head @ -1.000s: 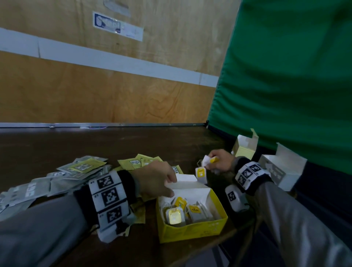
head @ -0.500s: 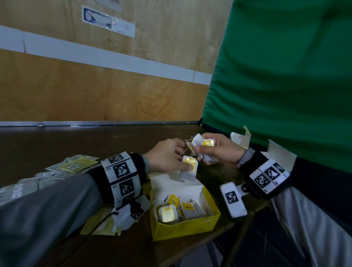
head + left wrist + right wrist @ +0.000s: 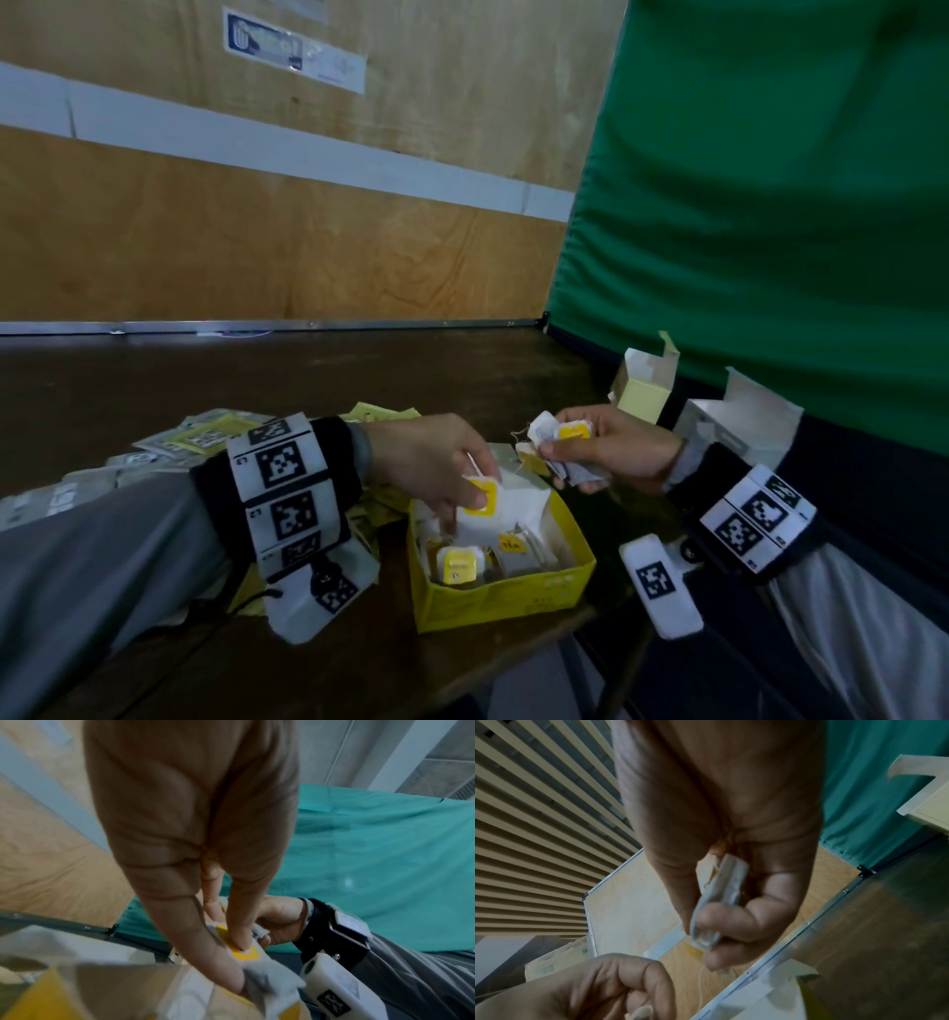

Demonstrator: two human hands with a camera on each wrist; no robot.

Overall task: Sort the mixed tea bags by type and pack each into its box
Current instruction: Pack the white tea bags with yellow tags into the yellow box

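An open yellow box sits near the table's front edge with several yellow-tagged tea bags inside. My left hand hovers over the box's back left corner and pinches one yellow-tagged tea bag, also seen as a white bag with a yellow tag between thumb and fingers. My right hand is just right of the box, above the table, holding a small bunch of white tea bags, pinched edge-on in the right wrist view.
A heap of grey and yellow flat sachets lies on the dark table to the left, partly behind my left forearm. Two open pale boxes stand at the right by the green cloth. A wooden wall is behind.
My left hand drew one tea bag away from the right hand's bunch and lowered it toward the yellow box. The right hand stayed roughly where it was with the remaining bags.
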